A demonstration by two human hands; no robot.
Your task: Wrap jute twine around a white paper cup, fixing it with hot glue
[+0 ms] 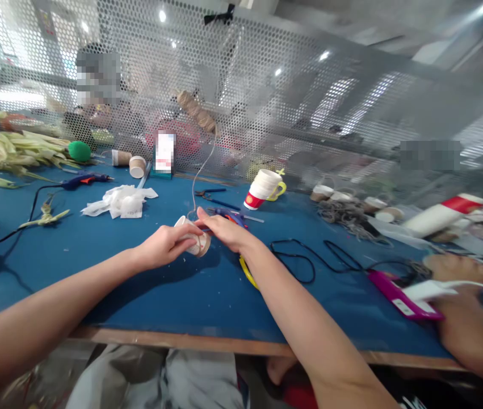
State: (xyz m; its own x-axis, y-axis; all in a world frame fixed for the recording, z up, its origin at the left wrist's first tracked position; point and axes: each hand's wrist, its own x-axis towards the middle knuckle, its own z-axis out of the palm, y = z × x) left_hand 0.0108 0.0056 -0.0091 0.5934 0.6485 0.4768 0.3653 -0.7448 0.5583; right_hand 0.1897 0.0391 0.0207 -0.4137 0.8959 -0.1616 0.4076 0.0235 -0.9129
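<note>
A small white paper cup (183,225), its brown lower part wound with twine, is tilted sideways above the table. My left hand (168,245) is closed around it, thumb and fingers on its wall. My right hand (226,230) meets the cup from the other side, and its fingers are close together at the strand. That twine (204,163) rises in a loose curve from the fingers to a brown twine spool (196,111) hanging on the mesh screen. My right fingertips are partly hidden by the cup and left hand.
Behind my right hand lie a blue glue gun (229,215) and pliers (211,196); a yellow handle (247,272) shows beneath the forearm. Stacked cups (262,184) stand farther back. White tissue (120,201) and another glue gun (83,180) lie left. A co-worker's arm (466,307) rests near a purple power strip (403,292).
</note>
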